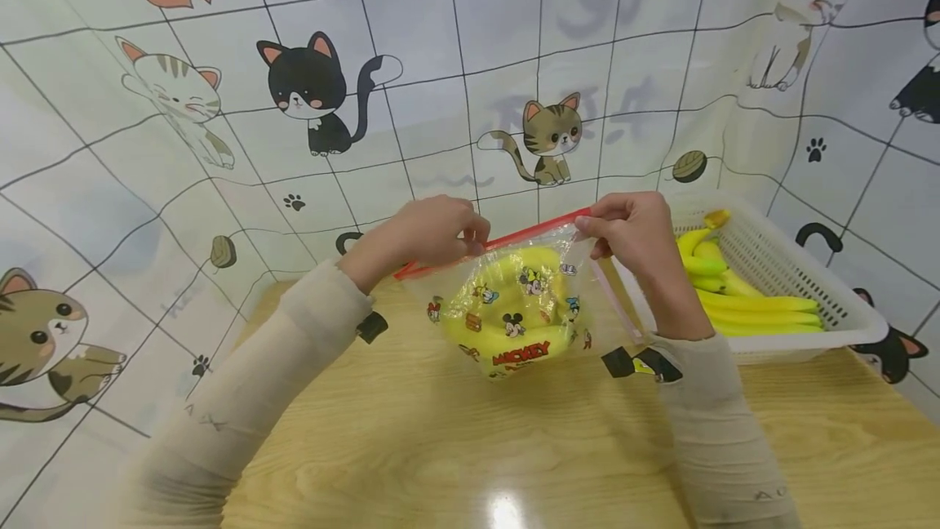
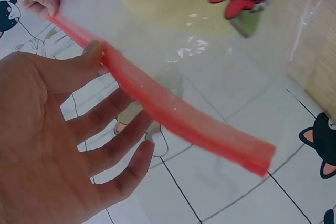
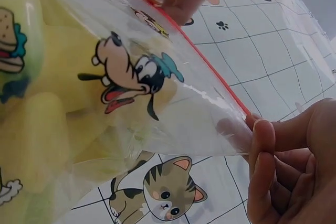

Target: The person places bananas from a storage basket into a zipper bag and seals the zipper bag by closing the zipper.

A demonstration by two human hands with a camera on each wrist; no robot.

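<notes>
A clear zip bag (image 1: 587, 317) printed with cartoon figures stands on the table with yellow bananas (image 1: 470, 341) inside. Its red zip strip (image 1: 539, 228) runs along the top, slanting up to the right. My left hand (image 1: 441, 231) pinches this strip left of its middle between thumb and index finger; in the left wrist view the other fingers (image 2: 113, 153) spread behind it. At the strip's right end, my right hand (image 1: 635, 227) pinches the bag's top corner. In the right wrist view, the bag's film stretches taut toward that right hand (image 3: 286, 156).
To the right stands a white plastic basket (image 1: 855, 321) holding more bananas (image 1: 756, 304). A flat pink-edged item (image 1: 617, 300) lies between bag and basket. A cat-print sheet (image 1: 426, 104) hangs behind and beside the wooden table (image 1: 411, 447).
</notes>
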